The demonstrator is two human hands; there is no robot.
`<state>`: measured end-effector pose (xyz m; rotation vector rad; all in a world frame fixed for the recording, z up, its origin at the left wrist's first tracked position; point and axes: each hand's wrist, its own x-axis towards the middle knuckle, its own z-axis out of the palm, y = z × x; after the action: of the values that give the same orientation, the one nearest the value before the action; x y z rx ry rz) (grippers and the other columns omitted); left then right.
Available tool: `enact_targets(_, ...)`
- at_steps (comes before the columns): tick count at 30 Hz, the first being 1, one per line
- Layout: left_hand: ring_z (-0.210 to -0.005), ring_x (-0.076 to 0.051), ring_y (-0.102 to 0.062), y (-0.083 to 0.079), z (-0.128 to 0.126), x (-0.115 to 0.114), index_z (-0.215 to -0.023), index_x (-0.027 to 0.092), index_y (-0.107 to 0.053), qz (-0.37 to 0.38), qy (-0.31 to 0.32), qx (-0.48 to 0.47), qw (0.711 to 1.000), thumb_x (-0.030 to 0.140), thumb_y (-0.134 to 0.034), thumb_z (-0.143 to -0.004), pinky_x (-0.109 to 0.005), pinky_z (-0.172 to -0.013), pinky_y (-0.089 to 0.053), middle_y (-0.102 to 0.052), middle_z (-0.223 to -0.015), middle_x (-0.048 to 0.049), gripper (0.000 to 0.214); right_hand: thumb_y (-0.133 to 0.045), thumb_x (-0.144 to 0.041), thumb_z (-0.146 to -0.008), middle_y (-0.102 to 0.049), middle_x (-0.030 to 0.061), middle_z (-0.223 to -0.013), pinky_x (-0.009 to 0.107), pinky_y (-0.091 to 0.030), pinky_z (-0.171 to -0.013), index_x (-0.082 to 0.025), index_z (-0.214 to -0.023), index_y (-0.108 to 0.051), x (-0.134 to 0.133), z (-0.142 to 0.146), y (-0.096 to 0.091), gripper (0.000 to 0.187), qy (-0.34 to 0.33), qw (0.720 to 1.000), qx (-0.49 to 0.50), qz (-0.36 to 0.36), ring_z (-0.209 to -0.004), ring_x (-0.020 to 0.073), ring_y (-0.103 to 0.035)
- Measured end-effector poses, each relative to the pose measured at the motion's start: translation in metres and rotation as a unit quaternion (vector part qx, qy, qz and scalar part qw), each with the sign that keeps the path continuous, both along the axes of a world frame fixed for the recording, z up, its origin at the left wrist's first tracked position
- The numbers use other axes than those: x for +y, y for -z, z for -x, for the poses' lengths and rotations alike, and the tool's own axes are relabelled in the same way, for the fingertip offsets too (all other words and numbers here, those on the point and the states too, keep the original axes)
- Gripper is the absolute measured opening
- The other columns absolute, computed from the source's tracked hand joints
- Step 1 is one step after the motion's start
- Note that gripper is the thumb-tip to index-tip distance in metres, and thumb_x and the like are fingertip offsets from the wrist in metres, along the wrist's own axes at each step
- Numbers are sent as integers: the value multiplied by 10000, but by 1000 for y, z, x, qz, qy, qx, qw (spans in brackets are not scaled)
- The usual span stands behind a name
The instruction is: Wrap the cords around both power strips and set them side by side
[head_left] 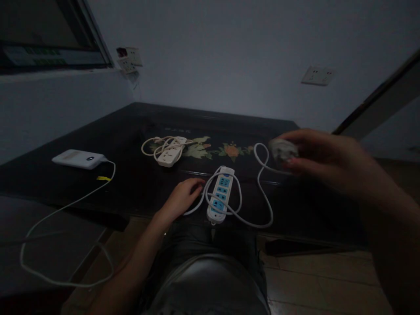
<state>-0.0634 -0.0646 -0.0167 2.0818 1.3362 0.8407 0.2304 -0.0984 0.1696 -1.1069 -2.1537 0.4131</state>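
Fingers [297, 162] of right hand [328, 157] clamp a blurred whitish plug [282, 151] above the dark floral table [131, 175], white cord [262, 188] trailing slack to the white blue-socket power strip [220, 194], w/ left hand [183, 197] loosely curled alongside, bracing the cord.

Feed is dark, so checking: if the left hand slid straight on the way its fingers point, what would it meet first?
Most likely the white cable looped just ahead of the left hand, then the power strip with blue sockets behind it. Depth is unclear in this light.
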Motion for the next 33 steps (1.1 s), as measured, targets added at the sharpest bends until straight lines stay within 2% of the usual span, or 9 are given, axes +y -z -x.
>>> enact_targets(4,-977,-206,-643,2,-3,3,-1103,163,-643,7,20,18,1000,228,-476,-872,-339,-885,-488,-693,-1073,-87,293,-607,-318,-828,-693,33,-828,280,-498,-632,-201,-1095,-631,13,23,35,293,-14,991,-126,44,-713,177,-642)
enact_targets(8,-983,-205,-638,5,-4,8,-1067,165,-657,10,33,31,999,196,-455,-871,-335,-888,-483,-691,-1058,-84,283,-557,-166,-862,-680,95,-1123,347,-473,-887,-189,-1158,-623,30,56,85,304,-67,972,-209,84,-1033,220,-630)
enact_targets(10,-972,-202,-636,6,-4,10,-1037,166,-664,9,41,34,999,192,-451,-872,-331,-880,-482,-691,-1038,-82,271,-520,-136,-880,-659,122,-1161,355,-458,-924,-169,-1192,-613,36,69,104,328,-91,965,-232,84,-1086,223,-607)
enact_targets(12,-965,-199,-633,7,-4,11,-1024,161,-663,9,49,32,998,190,-449,-872,-324,-872,-480,-688,-1027,-84,264,-497,-125,-893,-646,141,-1173,343,-455,-932,-153,-1220,-600,40,76,115,344,-98,959,-253,85,-1102,219,-601)
enact_targets(18,-937,-199,-641,7,-7,12,-975,159,-653,40,36,6,999,171,-460,-855,-322,-850,-482,-697,-995,-77,227,-485,-186,-914,-682,149,-1094,346,-501,-832,-156,-1142,-635,42,84,113,274,-21,926,-370,69,-1023,263,-653)
enact_targets(23,-912,-190,-648,13,-9,15,-930,150,-624,81,33,-77,993,166,-481,-833,-318,-832,-491,-693,-951,-73,174,-434,-202,-929,-713,181,-946,395,-536,-715,-115,-999,-681,40,97,103,272,23,892,-448,59,-924,320,-688)
enact_targets(26,-871,-167,-654,16,-13,17,-959,139,-583,124,32,-173,977,147,-506,-805,-304,-820,-498,-683,-903,-61,172,-410,-157,-921,-716,189,-951,386,-538,-727,-110,-988,-694,38,107,99,296,35,889,-453,61,-933,308,-688)
enact_targets(29,-842,-147,-652,15,-17,16,-1087,127,-543,155,17,-261,953,123,-530,-777,-302,-830,-499,-675,-866,-44,310,-412,-109,-900,-716,186,-965,349,-537,-726,-114,-972,-704,35,113,97,302,46,891,-448,64,-928,283,-690)
enact_targets(33,-883,-151,-642,9,-22,10,-1114,140,-559,122,-4,-298,947,141,-585,-754,-313,-865,-496,-674,-931,-54,362,-422,-115,-890,-715,187,-978,321,-532,-711,-110,-959,-708,32,113,100,294,58,896,-436,54,-908,276,-690)
